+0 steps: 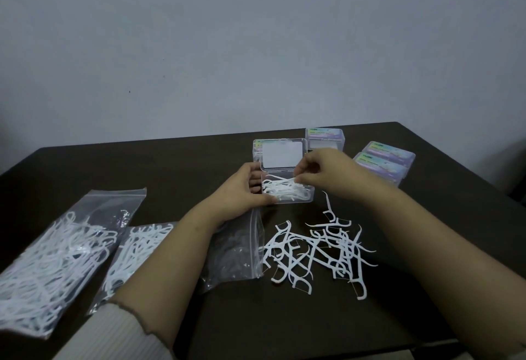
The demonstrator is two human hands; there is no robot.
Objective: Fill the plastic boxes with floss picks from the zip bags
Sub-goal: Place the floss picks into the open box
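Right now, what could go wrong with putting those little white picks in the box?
The open box sits steadied only by the left hand, so a nudge might tip it and spill its picks. The right hand pinches picks above the box; some could drop outside it. The loose pile is tangled, so lifting one pick may drag others toward the table edge.

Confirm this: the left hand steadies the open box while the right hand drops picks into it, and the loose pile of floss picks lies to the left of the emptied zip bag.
Wrong on one point: the head view shows the loose pile of floss picks right of the emptied zip bag. The left hand, open box and right hand are as stated.
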